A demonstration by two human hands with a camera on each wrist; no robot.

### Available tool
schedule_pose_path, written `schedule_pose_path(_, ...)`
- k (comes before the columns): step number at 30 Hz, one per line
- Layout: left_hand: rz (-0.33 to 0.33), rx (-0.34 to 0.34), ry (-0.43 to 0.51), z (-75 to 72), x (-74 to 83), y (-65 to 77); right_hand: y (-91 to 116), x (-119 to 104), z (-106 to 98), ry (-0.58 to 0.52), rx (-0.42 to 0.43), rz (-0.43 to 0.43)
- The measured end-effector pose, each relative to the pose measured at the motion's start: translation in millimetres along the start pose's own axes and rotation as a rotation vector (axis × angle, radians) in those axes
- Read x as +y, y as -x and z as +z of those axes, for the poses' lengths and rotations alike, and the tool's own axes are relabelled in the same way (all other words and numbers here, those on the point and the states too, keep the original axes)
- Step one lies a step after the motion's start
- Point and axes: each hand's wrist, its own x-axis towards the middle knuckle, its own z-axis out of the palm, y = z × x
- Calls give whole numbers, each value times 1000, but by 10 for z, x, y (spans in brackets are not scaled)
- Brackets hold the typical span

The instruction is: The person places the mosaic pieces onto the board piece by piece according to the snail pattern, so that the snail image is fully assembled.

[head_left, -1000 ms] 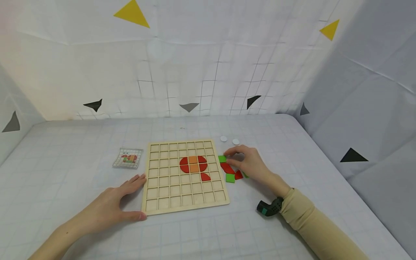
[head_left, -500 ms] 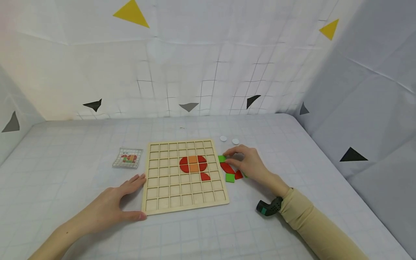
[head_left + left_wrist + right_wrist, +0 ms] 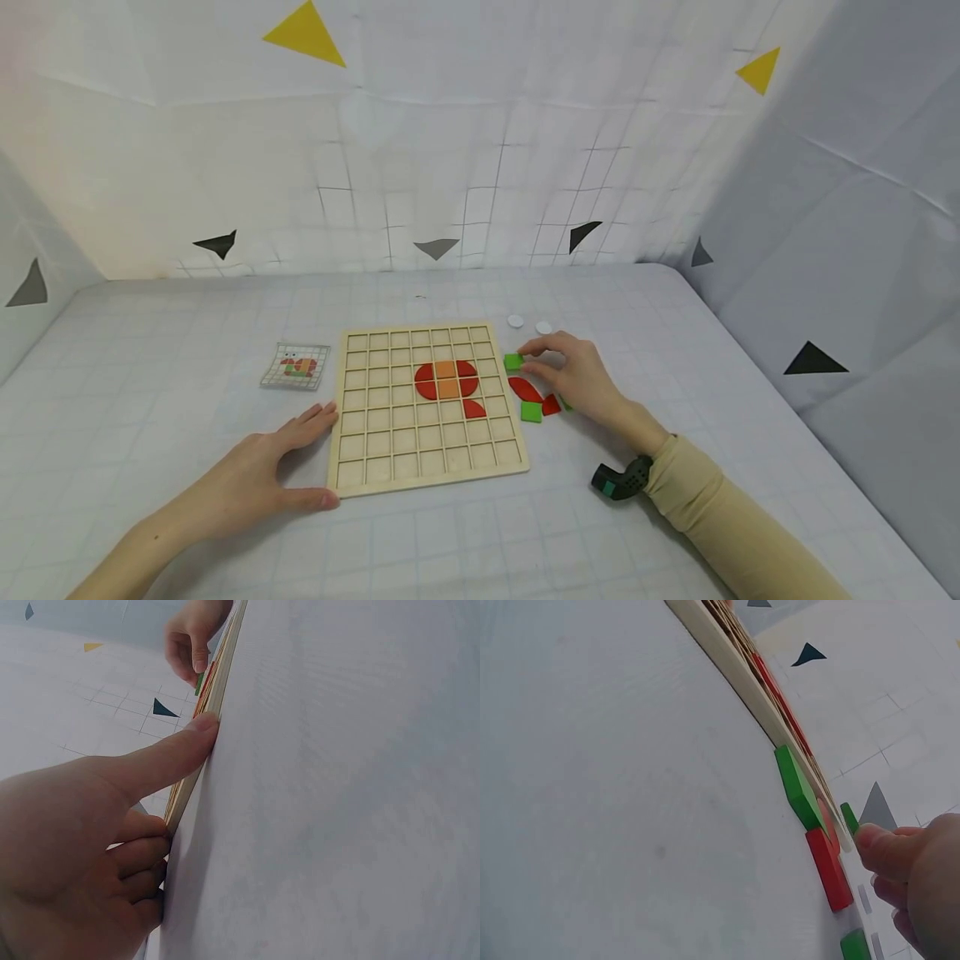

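My right hand (image 3: 573, 373) pinches a green square tile (image 3: 513, 362) by its right side, just off the board's right edge. In the right wrist view that tile (image 3: 848, 817) sticks out past the thumb, above the other pieces. Against the left edge of the wooden grid board (image 3: 427, 477) rests my left hand (image 3: 251, 479), its thumb at the near corner and its fingers spread along the side. The left wrist view shows the thumb (image 3: 169, 761) touching the board's rim. Set in the board are two orange squares (image 3: 446, 387) and several red rounded pieces (image 3: 425, 389).
Beside the board's right edge lie a red leaf-shaped piece (image 3: 524, 388), another green square (image 3: 531, 412) and a small red piece (image 3: 551, 405). Two white discs (image 3: 515, 322) lie farther back. A pattern card (image 3: 296, 367) lies left of the board.
The pinched green square has risen slightly, apart from the red leaf-shaped piece, more of which now shows. My left hand and the board stay in place.
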Motion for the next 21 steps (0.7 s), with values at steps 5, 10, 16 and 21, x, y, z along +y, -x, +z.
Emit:
schedule_pose_path(5,-5,1,-3,1,-4,-4,1,-68,19,-39,-15,8)
schedule_pose_path(10,-8,0,-3,1,-3,-2,-1,-194,81,-51,-43,-63)
schedule_pose_path(16,-5,6,-13,5,1,-1,24,-382,184,-60,-89,-165)
schedule_pose_path(21,-10,5,-21,-1,-3,-3,57,-517,244,-73,-111,-155)
